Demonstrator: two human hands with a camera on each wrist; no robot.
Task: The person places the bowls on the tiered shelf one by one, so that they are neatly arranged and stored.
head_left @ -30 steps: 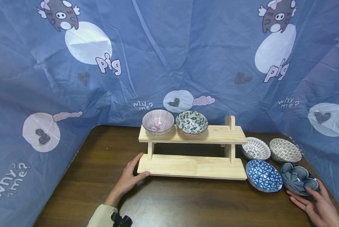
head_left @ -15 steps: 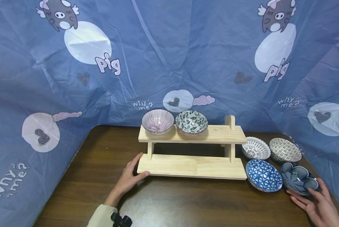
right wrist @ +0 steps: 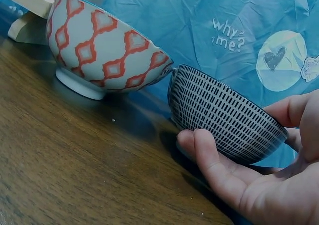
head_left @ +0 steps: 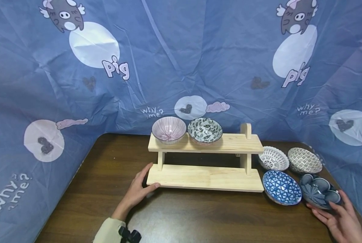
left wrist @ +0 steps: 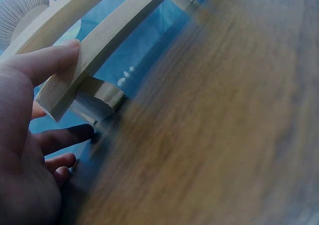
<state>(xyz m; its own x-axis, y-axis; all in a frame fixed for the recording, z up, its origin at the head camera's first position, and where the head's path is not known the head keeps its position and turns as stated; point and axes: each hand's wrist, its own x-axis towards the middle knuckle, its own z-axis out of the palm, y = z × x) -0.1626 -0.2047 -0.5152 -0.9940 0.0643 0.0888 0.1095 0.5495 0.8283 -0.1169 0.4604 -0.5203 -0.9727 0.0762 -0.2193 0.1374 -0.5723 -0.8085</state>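
A two-tier wooden shelf [head_left: 205,177] stands on the table. My left hand [head_left: 137,189] holds the left end of its lower board, thumb at the front edge; in the left wrist view the thumb [left wrist: 55,60] lies against the board and other fingers reach below it. At the right, my right hand [head_left: 338,216] grips a dark grey-blue bowl [head_left: 312,194] with a petal pattern inside. The right wrist view shows this bowl's [right wrist: 219,117] dashed black-and-white outside, thumb near the rim and fingers beneath. Touching or nearly touching it is a blue triangle-patterned bowl [head_left: 281,189], red-patterned outside.
On the upper tier sit a pink-striped bowl [head_left: 169,130] and a green leaf-patterned bowl [head_left: 205,130]. Behind the held bowl are a white patterned bowl [head_left: 273,158] and a grey-beige patterned bowl [head_left: 304,161]. A blue printed cloth [head_left: 169,60] hangs around the brown table [head_left: 199,216].
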